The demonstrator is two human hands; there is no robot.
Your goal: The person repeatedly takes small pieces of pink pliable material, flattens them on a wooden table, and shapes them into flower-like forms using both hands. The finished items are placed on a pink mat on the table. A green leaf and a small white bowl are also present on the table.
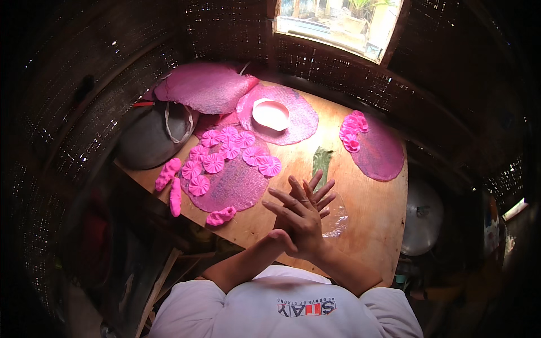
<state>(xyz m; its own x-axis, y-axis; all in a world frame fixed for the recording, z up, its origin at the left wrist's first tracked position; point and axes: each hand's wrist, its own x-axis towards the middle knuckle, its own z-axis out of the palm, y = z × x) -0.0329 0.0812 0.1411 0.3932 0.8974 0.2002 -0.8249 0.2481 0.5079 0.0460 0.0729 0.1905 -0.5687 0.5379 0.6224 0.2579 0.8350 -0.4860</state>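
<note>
My left hand (325, 191) and my right hand (306, 224) lie palm to palm above the wooden table, right over left. Their fingers are spread and cross at an angle; any object between the palms is hidden. Beneath the fingers are a green leaf-like strip (323, 159) and a clear plastic sheet (338, 217). To the left, several pleated pink dough rounds (213, 163) rest on a pink oval mat (236, 194). Pink dough lumps (168, 174) sit along the table's left edge, with another dough lump (221, 216) at the mat's near edge.
Farther back, a shallow white bowl (270, 114) stands on a second pink mat (305, 113). More pink rounds (351, 131) lie on the right mat (378, 156). A dark rounded vessel (148, 137) borders the table's left, a metal lid (422, 217) its right. A window (338, 25) lights the table (372, 215).
</note>
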